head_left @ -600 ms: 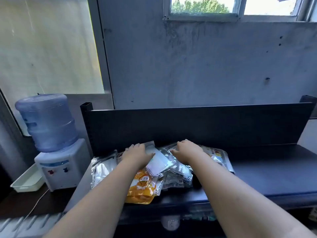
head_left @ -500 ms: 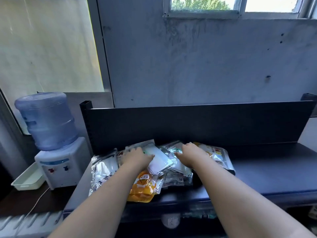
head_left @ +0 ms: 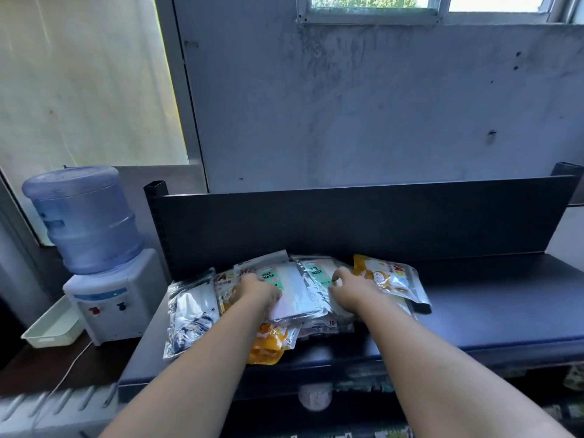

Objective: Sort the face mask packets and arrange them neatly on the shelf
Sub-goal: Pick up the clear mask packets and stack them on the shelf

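My left hand (head_left: 259,292) and right hand (head_left: 347,290) rest on a loose pile of face mask packets (head_left: 319,325) at the left end of a black metal shelf (head_left: 474,314). My left fingers curl on the edge of a clear plastic packet with a white mask and green label (head_left: 292,290), topmost in the pile. My right fingers bend against a second green-labelled clear packet (head_left: 319,273) just beside it; whether they grip it, I cannot tell. A yellow-orange printed packet (head_left: 390,279) lies to the right. A white water dispenser with a blue bottle (head_left: 104,295) stands left of the shelf.
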`<state>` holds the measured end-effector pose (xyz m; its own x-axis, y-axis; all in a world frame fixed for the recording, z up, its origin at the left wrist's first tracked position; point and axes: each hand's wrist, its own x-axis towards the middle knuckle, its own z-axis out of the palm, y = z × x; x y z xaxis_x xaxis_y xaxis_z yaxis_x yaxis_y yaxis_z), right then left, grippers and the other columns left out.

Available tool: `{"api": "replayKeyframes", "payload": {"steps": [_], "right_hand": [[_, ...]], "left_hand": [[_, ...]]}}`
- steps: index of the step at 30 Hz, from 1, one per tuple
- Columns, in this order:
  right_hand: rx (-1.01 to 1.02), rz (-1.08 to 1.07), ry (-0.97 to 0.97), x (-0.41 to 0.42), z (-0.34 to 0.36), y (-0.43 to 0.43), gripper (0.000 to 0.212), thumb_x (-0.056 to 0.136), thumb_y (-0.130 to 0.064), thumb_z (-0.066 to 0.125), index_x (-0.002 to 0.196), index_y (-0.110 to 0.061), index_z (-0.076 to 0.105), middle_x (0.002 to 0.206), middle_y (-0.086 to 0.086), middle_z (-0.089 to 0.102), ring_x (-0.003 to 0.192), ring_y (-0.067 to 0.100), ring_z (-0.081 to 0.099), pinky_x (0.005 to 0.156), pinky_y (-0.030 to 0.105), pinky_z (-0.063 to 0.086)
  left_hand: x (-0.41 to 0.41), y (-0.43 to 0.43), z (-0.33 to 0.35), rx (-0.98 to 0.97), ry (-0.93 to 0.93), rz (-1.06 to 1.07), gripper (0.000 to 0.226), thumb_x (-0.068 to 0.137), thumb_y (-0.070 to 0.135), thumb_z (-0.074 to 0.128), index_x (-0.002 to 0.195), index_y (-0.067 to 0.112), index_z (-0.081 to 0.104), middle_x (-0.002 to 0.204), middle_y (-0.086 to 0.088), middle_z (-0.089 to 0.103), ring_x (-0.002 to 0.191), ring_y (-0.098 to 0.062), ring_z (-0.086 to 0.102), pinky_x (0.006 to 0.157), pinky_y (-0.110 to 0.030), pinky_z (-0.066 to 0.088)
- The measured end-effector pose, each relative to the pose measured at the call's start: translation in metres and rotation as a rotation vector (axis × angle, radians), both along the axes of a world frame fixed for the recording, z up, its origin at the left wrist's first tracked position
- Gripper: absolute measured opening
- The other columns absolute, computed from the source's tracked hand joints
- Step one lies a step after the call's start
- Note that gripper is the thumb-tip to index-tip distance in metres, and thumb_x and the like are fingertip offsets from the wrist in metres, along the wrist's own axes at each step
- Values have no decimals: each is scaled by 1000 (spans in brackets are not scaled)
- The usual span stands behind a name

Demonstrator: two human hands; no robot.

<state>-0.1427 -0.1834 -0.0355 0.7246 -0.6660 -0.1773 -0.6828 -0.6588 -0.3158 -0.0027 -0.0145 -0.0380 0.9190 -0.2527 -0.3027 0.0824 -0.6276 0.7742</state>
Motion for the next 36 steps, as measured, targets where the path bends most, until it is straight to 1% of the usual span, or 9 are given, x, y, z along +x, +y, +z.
{"api": "replayKeyframes", "payload": {"steps": [4,6,9,12,14,17,20,29,36], "right_hand": [[124,-100,-69,-1,-3,1,82,87,-47,68,158,-28,30,160,20,37,136,41,47,101,45,49],[152,-149,-60,-3,-4,0,92,85,-54,72,159,-21,27,166,20,29,140,42,45,98,45,47],[115,-180,-53,-7,-5,-1,98,80,-61,77,154,-15,32,155,17,44,135,39,49,99,44,51],[136,-220,-147,-12,-4,-3,103,67,-52,90,147,-15,38,144,13,49,131,36,50,98,46,54],[136,-259,-175,-14,-1,-4,93,67,-44,94,140,-13,46,140,13,49,126,35,53,90,41,54],[147,-306,-293,-19,6,-7,42,75,-24,86,108,-9,64,119,10,61,94,26,63,67,36,53],[233,-327,-486,-25,7,-16,8,81,-8,65,87,-13,64,99,3,68,83,21,61,72,37,54],[551,-429,-833,-54,11,-34,24,89,-4,58,95,-18,76,98,7,74,80,26,63,63,34,52],[490,-437,-936,-97,13,-70,27,93,-5,57,96,-21,78,97,3,75,81,22,64,65,38,53]], "left_hand": [[-19,8,9,110,-69,83,50,88,15,75,131,4,51,95,-7,54,95,-29,57,61,-32,49],[-20,10,14,79,-18,88,65,85,13,81,140,0,48,106,-12,58,96,-31,58,69,-34,53],[-18,12,20,-111,123,125,76,79,5,85,145,-3,47,134,-22,62,120,-38,63,100,-44,56],[-17,13,21,-225,207,201,80,82,0,83,148,-5,39,142,-25,57,130,-41,56,104,-49,48],[-15,14,23,-286,225,167,60,83,-2,80,136,-7,51,134,-25,64,121,-40,64,100,-49,53],[-15,17,22,-409,257,164,32,88,-5,71,119,-6,62,111,-26,71,100,-39,72,89,-51,61],[-24,26,24,-603,323,125,19,96,-8,56,111,-3,65,105,-24,72,88,-37,73,75,-49,64],[-47,37,42,-706,335,-28,24,104,-4,44,115,-3,65,111,-23,73,92,-32,75,67,-40,64],[-64,4,36,-719,386,-88,21,103,-6,47,112,-3,66,107,-23,78,88,-32,80,68,-42,66]]}}
